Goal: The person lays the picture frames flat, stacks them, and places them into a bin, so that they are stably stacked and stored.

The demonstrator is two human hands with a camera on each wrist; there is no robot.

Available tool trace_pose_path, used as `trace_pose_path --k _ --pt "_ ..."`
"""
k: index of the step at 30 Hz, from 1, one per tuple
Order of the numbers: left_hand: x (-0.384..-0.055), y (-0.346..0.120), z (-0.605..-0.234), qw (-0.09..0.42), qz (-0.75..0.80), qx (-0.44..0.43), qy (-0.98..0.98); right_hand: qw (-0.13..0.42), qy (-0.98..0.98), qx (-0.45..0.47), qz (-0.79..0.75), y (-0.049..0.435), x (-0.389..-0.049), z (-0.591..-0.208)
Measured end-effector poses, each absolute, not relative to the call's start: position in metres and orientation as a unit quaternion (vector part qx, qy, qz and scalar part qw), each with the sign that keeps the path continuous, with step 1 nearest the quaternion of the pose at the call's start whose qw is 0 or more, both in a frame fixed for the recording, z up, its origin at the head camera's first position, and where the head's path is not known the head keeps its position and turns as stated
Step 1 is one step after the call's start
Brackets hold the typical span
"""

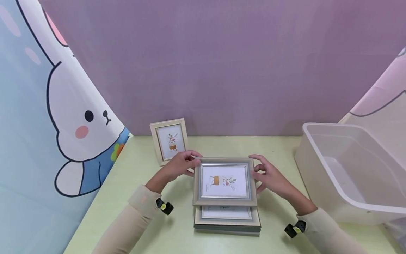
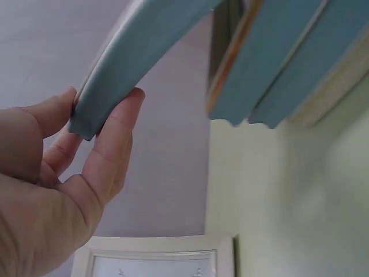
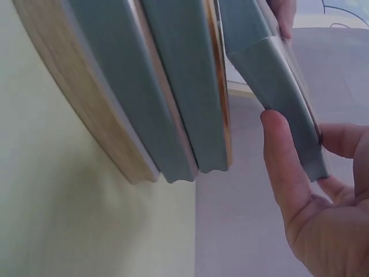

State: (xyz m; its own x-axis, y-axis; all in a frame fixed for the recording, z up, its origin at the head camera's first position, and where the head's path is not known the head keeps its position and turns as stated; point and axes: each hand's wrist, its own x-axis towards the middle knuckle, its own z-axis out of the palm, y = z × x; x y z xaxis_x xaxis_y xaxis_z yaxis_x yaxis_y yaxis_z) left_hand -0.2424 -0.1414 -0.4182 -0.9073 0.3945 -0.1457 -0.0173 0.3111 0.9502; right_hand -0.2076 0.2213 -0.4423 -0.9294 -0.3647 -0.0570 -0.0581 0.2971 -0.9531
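A picture frame [image 1: 225, 181] with a pale border and a plant print turned sideways is lifted, slightly tilted, over a stack of similar frames [image 1: 227, 223]. My left hand [image 1: 181, 164] pinches its left edge near the far corner, thumb on one face and fingers on the other. At the far right corner my right hand [image 1: 269, 176] holds the opposite edge likewise. Both wrist views show a gap between the lifted frame's blue-grey side [image 2: 124, 63] and the stacked frames [image 3: 193, 86]. Another picture frame [image 1: 154, 139] stands upright behind my left hand, its print upright.
A large white plastic bin [image 1: 320, 158] stands on the right of the pale green-yellow table [image 1: 158, 225]. A purple cloth backdrop [image 1: 222, 70] rises behind the table's far edge. On the left hangs a rabbit-print curtain [image 1: 76, 116].
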Motion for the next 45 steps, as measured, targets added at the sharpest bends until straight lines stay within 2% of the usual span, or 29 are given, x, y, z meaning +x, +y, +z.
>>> trace_pose_path --k 6,16,30,45 --pt "-0.240 -0.141 -0.431 0.197 0.571 0.099 0.790 0.154 0.798 -0.120 -0.570 0.221 -0.205 -0.450" --pt "-0.236 -0.141 -0.442 0.230 0.563 0.088 0.789 0.159 0.808 -0.128 -0.552 0.224 -0.204 -0.458" --pt "-0.232 -0.140 -0.452 0.247 0.564 0.085 0.784 0.165 0.815 -0.134 -0.539 0.225 -0.200 -0.464" --pt "-0.230 -0.137 -0.458 0.223 0.511 0.089 0.826 0.172 0.822 -0.137 -0.525 0.225 -0.200 -0.468"
